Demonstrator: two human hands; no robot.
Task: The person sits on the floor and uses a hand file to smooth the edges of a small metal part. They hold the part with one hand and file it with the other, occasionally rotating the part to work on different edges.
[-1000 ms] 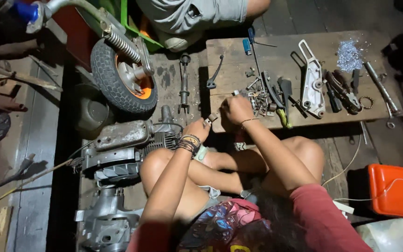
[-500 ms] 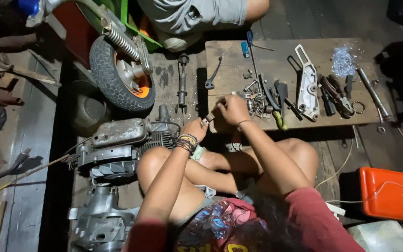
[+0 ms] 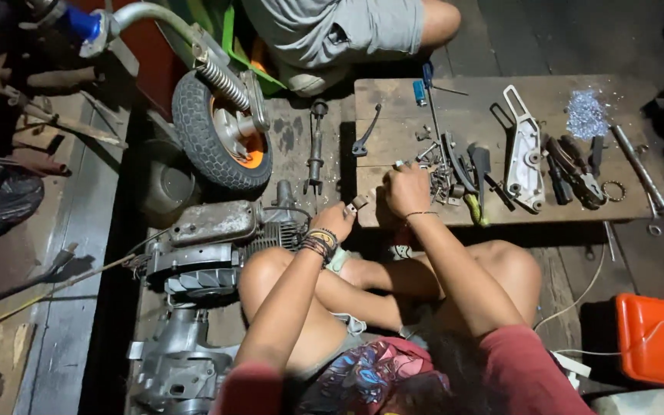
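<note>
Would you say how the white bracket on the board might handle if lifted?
The white bracket looks like cast metal, so probably stiff and fairly heavy for its size. It lies flat on the board, so rolling seems unlikely; its open loop should offer a grip.

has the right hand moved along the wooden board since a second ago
Yes. The right hand has shifted slightly left along the wooden board, further from the white metal bracket.
</note>
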